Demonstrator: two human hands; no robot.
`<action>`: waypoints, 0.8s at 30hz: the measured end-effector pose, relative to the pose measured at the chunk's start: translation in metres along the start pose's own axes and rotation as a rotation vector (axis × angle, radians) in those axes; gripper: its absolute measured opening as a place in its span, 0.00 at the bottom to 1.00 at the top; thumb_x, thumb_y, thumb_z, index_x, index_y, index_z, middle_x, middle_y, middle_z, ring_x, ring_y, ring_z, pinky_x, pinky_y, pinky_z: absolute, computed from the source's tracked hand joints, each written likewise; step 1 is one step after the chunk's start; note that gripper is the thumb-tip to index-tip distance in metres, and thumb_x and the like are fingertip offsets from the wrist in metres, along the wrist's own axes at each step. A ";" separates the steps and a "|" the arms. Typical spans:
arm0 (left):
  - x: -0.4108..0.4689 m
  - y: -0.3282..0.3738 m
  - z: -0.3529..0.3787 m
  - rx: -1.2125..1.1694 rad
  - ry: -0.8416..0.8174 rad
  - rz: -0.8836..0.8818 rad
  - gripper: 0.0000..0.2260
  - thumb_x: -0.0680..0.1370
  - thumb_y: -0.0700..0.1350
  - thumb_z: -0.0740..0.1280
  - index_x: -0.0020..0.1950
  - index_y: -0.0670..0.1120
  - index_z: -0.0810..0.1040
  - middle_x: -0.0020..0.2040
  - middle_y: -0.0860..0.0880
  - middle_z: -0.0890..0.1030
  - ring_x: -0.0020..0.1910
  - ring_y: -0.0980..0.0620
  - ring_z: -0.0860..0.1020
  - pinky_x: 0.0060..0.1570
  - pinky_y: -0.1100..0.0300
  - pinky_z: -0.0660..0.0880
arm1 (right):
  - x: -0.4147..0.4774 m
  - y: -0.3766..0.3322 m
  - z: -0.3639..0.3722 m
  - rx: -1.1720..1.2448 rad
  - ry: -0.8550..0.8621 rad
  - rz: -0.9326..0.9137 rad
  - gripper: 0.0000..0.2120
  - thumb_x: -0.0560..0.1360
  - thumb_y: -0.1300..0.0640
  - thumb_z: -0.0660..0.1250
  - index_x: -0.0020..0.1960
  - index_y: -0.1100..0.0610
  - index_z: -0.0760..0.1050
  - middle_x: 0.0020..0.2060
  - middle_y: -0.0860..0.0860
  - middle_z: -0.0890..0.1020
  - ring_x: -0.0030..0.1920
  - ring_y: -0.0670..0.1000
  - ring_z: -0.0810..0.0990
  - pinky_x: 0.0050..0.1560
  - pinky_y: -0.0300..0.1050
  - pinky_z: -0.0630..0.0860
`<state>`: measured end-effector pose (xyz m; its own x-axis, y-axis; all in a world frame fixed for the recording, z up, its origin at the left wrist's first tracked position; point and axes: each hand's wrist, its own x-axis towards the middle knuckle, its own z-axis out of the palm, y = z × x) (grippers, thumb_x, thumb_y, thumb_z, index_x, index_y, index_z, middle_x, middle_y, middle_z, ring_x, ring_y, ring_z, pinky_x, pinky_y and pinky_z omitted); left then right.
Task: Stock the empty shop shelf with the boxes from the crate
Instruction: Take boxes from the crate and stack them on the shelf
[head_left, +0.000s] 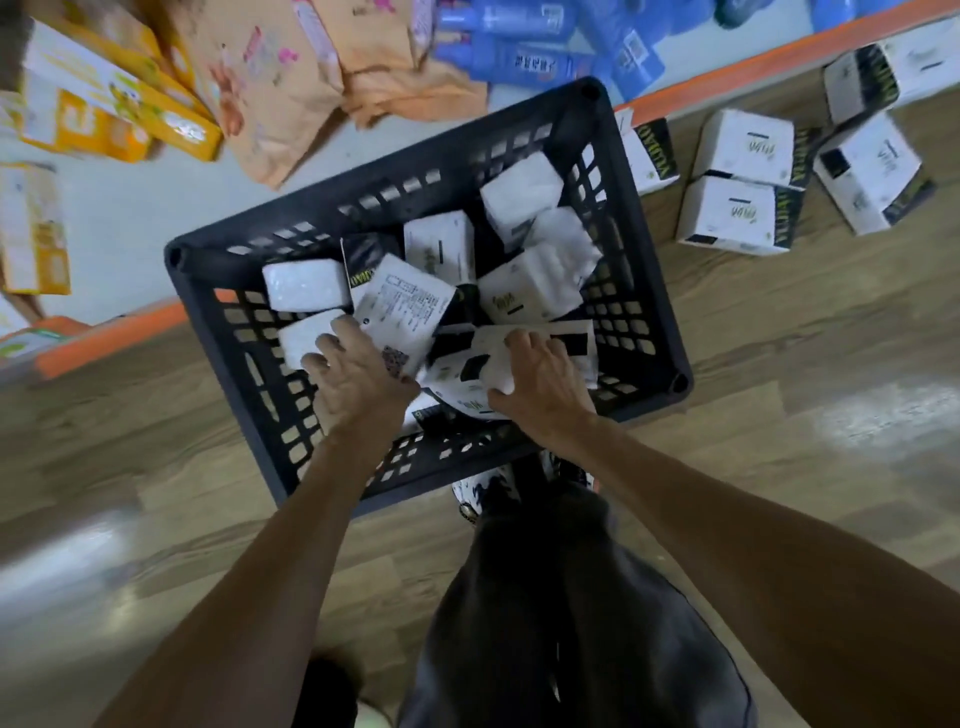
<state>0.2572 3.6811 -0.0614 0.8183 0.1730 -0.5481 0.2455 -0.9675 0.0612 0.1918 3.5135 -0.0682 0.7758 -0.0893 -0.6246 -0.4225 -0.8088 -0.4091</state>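
Note:
A dark grey slatted crate (644, 291) stands on the wood-look floor, against the shelf's orange edge. Several white boxes with black and green print lie jumbled inside it. My left hand (358, 379) is closed over the near corner of a white box (410, 306) whose face shows fine print and a QR code. My right hand (545, 387) grips another white box (467, 374) with black patches at the crate's near side, thumb under its edge. The pale grey shelf (130, 208) runs along the top of the view.
Yellow cartons (119, 104), peach soft packs (270, 78) and blue bottles (524, 47) lie on the shelf. Several matching white boxes (737, 213) sit on the wood-look surface right of the crate. My dark trousers and patterned shoes (483, 493) are just behind the crate.

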 end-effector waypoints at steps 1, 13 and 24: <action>-0.009 0.001 -0.011 -0.032 -0.028 -0.022 0.37 0.64 0.49 0.78 0.62 0.43 0.59 0.60 0.40 0.68 0.62 0.38 0.66 0.51 0.48 0.71 | -0.009 -0.005 -0.009 0.038 0.015 0.006 0.27 0.72 0.51 0.70 0.65 0.60 0.64 0.61 0.56 0.73 0.60 0.59 0.70 0.59 0.51 0.70; -0.215 0.044 -0.337 -0.360 -0.329 -0.026 0.31 0.62 0.53 0.73 0.55 0.43 0.59 0.47 0.48 0.72 0.54 0.43 0.74 0.55 0.46 0.75 | -0.207 -0.085 -0.295 0.238 0.018 0.051 0.39 0.65 0.31 0.64 0.62 0.61 0.68 0.55 0.58 0.75 0.52 0.55 0.74 0.50 0.50 0.72; -0.363 0.067 -0.659 -0.758 -0.210 0.398 0.55 0.51 0.66 0.78 0.67 0.38 0.62 0.71 0.42 0.69 0.72 0.45 0.66 0.67 0.56 0.65 | -0.383 -0.230 -0.625 -0.034 0.227 -0.264 0.27 0.73 0.44 0.69 0.65 0.54 0.64 0.54 0.48 0.74 0.54 0.51 0.75 0.50 0.43 0.72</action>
<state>0.3189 3.6755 0.6917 0.8226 -0.2601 -0.5056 0.3026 -0.5527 0.7765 0.2849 3.3700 0.6810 0.9424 0.0019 -0.3344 -0.1799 -0.8400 -0.5119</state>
